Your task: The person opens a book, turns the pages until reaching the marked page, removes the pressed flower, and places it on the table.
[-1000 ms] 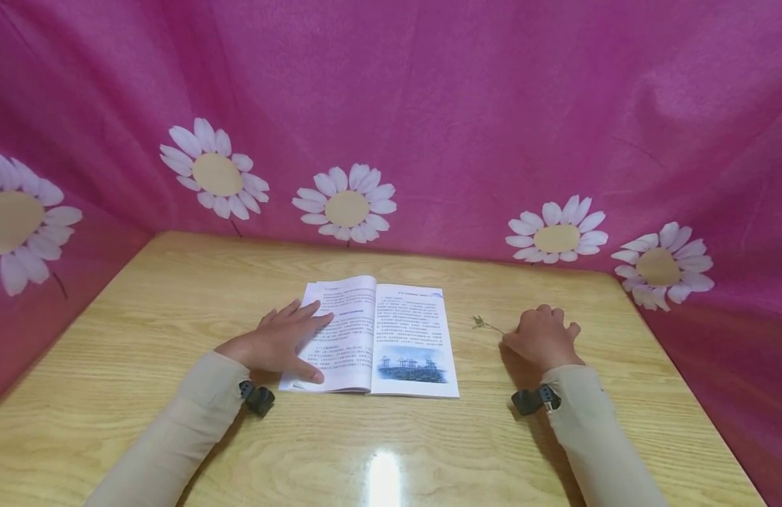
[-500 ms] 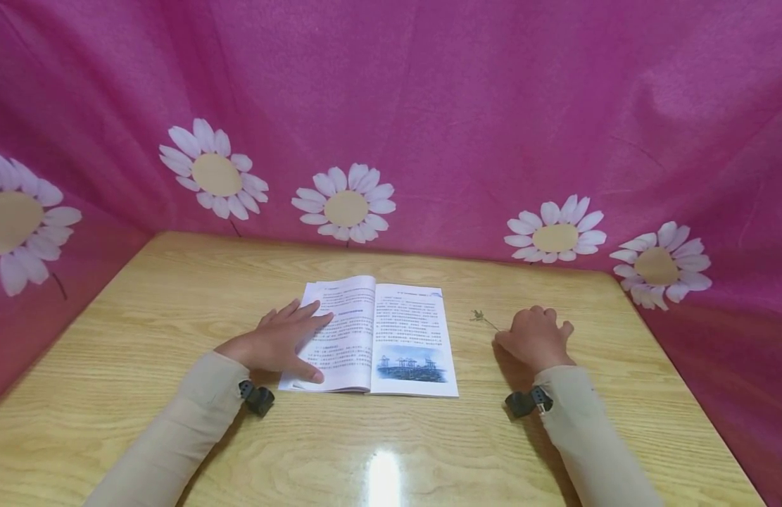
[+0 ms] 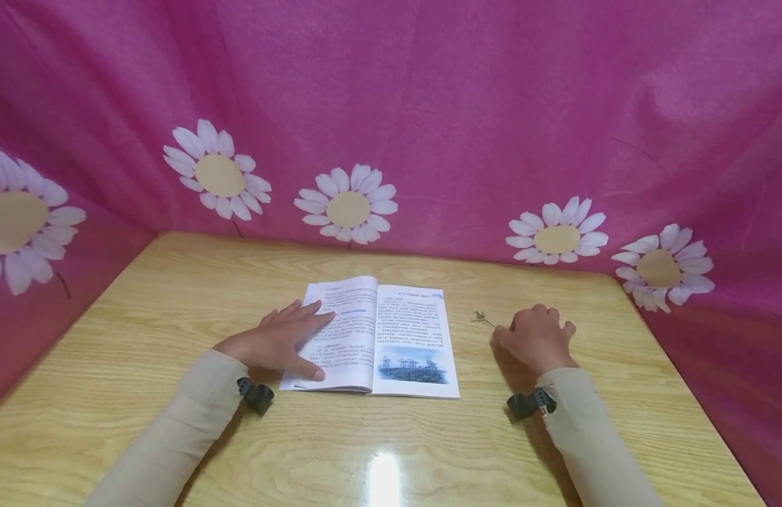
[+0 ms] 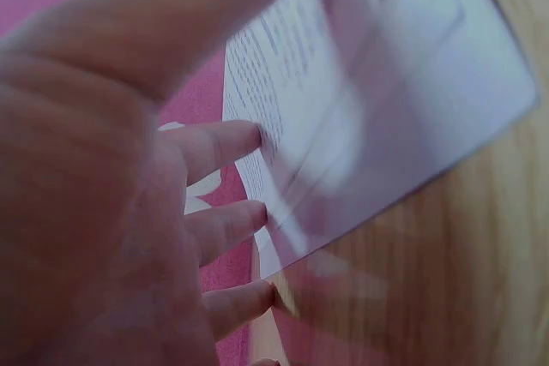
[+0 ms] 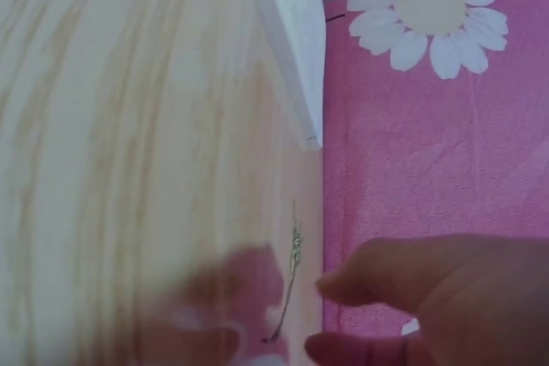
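Note:
An open book lies on the wooden table, with printed text on both pages and a landscape picture low on the right page. My left hand rests on its left page with fingers spread. In the left wrist view, fingertips touch the page's edge. To the right of the book lies a small green plant sprig with a thin stem. My right hand is bent over the stem's near end. In the right wrist view, thumb and finger stand apart beside the sprig, not closed on it.
A pink curtain printed with large white daisies hangs behind and at both sides of the table. Black camera straps sit on both wrists. A bright light reflection shows near the table's front.
My right hand has shifted a little left, nearer the sprig's leafy end, covering more of the stem. The left hand and the book stay where they were.

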A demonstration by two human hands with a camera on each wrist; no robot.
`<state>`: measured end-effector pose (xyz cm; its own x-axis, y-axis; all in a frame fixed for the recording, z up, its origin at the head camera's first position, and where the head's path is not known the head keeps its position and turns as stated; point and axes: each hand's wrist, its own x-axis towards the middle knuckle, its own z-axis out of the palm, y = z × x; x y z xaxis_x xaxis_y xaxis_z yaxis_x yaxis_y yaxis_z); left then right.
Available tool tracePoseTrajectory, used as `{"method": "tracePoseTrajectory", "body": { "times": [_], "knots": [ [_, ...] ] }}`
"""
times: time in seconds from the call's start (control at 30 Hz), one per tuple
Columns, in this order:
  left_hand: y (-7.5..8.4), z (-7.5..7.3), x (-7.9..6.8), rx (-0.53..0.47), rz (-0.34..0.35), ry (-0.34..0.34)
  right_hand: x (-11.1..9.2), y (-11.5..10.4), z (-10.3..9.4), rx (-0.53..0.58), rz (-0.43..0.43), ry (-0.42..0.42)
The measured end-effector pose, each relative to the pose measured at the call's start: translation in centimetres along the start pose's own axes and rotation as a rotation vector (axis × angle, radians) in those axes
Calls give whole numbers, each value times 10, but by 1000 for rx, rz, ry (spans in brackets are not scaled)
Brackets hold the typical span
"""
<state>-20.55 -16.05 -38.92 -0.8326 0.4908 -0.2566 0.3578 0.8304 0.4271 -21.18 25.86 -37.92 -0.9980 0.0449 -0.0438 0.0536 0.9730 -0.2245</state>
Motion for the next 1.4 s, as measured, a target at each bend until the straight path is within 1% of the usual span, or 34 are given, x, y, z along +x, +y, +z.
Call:
{"method": "tracePoseTrajectory", "body": {
  "times": [0.13, 0.2, 0.27, 0.37, 0.47, 0.53, 0.6, 0.7, 0.77, 0.83, 0.93, 1.07, 1.17, 1.27, 1.4],
  "knots": [
    [-1, -2, 0, -36, 8, 13, 0, -4, 0, 50, -80, 65],
    [-2, -3, 1, -59, 1, 28, 0, -7, 1, 80, -145, 80],
    [-3, -3, 2, -88, -17, 50, 0, -12, 2, 105, -230, 81],
    [-3, -3, 3, -120, -42, 79, -2, -18, 4, 152, -346, 34],
    [-3, -3, 4, -147, -62, 95, -5, -25, 7, 220, -422, -60],
    [-3, -4, 3, -161, -70, 95, -9, -30, 9, 264, -432, -141],
    [-3, -4, 2, -179, -78, 91, -11, -35, 11, 284, -433, -214],
    [-1, -5, 1, -190, -95, 75, -14, -41, 14, 275, -433, -276],
    [1, -5, 1, -183, -97, 64, -15, -44, 16, 240, -468, -282],
    [2, -6, 2, -172, -85, 61, -15, -45, 18, 209, -506, -276],
    [3, -6, 2, -174, -54, 75, -16, -45, 20, 177, -525, -274],
    [4, -7, 2, -219, 11, 112, -17, -44, 20, 182, -483, -295],
    [3, -9, 2, -239, 64, 148, -17, -44, 19, 175, -477, -306],
    [3, -10, 2, -254, 75, 191, -17, -44, 18, 167, -472, -311],
    [0, -12, 3, -269, 95, 263, -16, -44, 18, 179, -494, -310]
  ]
}}
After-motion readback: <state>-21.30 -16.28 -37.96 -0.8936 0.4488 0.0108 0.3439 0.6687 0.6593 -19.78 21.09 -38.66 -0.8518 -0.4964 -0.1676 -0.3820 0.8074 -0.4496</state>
